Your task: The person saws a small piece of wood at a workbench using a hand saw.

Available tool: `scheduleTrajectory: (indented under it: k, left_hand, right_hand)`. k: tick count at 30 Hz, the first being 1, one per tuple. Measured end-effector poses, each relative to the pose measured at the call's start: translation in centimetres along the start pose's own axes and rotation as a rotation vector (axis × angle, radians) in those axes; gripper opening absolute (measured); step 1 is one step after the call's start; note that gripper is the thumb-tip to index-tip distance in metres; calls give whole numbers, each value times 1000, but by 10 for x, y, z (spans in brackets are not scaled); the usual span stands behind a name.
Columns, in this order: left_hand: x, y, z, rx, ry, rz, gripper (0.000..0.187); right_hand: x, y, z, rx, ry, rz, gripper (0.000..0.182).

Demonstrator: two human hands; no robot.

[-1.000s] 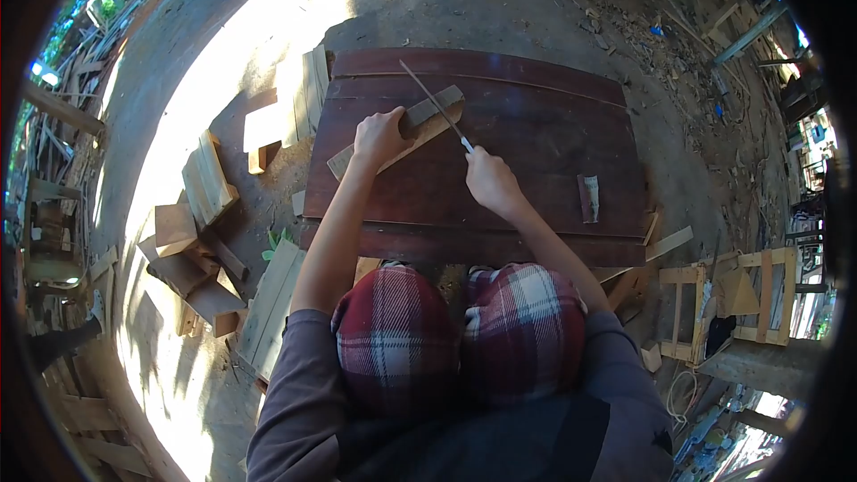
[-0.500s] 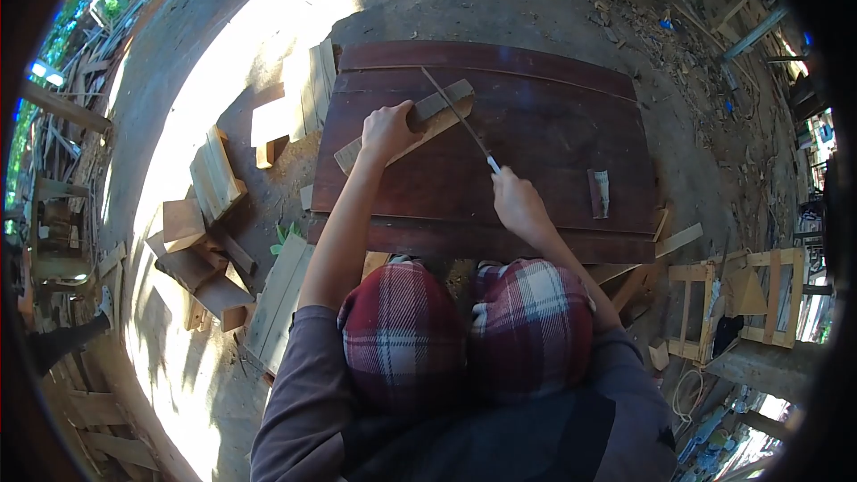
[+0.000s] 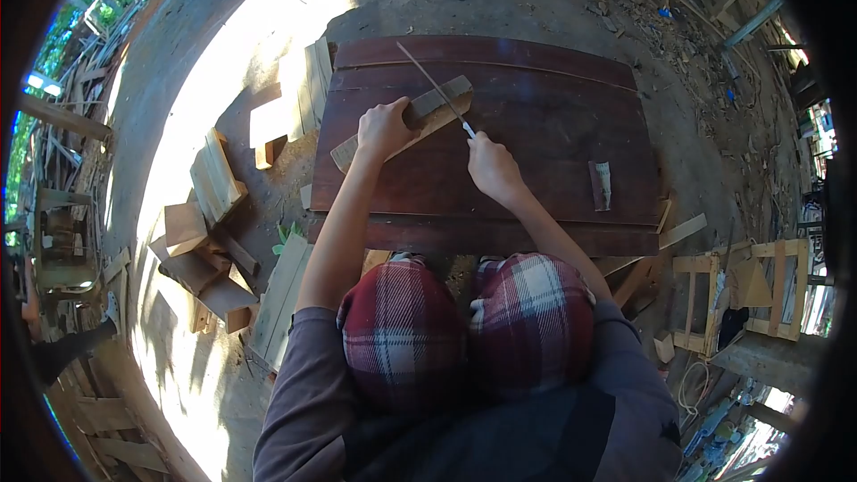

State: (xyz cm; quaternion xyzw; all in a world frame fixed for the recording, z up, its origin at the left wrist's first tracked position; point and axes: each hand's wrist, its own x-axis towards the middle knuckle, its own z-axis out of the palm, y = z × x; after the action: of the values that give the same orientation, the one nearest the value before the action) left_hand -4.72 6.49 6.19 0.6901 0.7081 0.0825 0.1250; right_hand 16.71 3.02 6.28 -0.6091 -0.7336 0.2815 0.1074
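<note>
A thick wooden block (image 3: 435, 115) lies at a slant on a dark reddish-brown wooden panel (image 3: 500, 178). My left hand (image 3: 386, 129) is closed over the block near its middle, pressing it against the panel. My right hand (image 3: 493, 167) grips the pale handle of a long, narrow-bladed tool (image 3: 427, 78). That blade crosses the top of the block close to its far right end, its tip pointing up and left. Whether it is a saw or a file cannot be made out. My right-hand fingers hide most of the handle.
A small torn-looking strip (image 3: 602, 186) lies on the panel's right side. Wooden box-like pieces (image 3: 214, 177) and offcuts are on the ground at left. A wooden frame (image 3: 694, 303) stands at right. My plaid-covered knees (image 3: 406, 335) are at the panel's near edge.
My right hand has pushed the narrow-bladed tool forward and left across the block, so more blade extends past the far side. My left hand still holds the block in place.
</note>
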Motion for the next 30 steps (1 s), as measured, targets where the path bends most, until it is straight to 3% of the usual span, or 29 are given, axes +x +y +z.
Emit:
scheduleTrajectory:
  k: [7, 16, 25, 30]
  left_hand:
    - [0, -2, 1, -2, 29, 16, 53]
    - [2, -3, 0, -31, 6, 23, 54]
    - [0, -5, 1, -16, -3, 17, 62]
    - [0, -6, 2, -30, 19, 40, 61]
  right_hand:
    - [-64, 14, -19, -23, -66, 76, 27]
    - [2, -2, -9, 27, -53, -10, 29]
    - [-59, 40, 1, 93, -17, -39, 28]
    - [-27, 47, 34, 171, 92, -93, 29]
